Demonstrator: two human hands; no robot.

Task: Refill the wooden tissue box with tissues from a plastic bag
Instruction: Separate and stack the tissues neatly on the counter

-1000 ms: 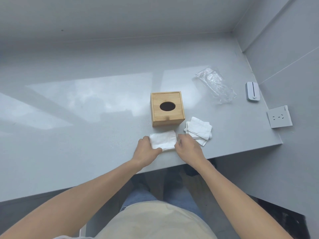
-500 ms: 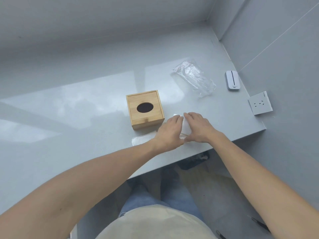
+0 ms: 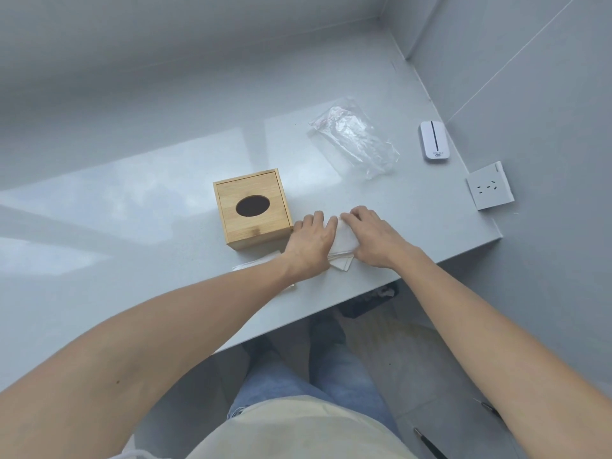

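Note:
The wooden tissue box (image 3: 253,208) stands on the grey counter (image 3: 132,200), its dark oval slot facing up. Just right of it lies a stack of white tissues (image 3: 342,248). My left hand (image 3: 309,241) and my right hand (image 3: 372,238) press on the stack from either side, fingers on its edges. Part of a second folded tissue (image 3: 256,261) shows under my left forearm, in front of the box. The clear plastic bag (image 3: 354,142) lies flat and crumpled farther back to the right.
A small white device (image 3: 433,141) sits near the right wall. A white socket plate (image 3: 490,190) is on that wall, near the counter's right corner. The counter's front edge runs just below my hands; my legs and the floor show beneath.
Both hands left the folded tissue in front of the box and moved right onto the tissue stack. The view has turned, so everything sits more to the left.

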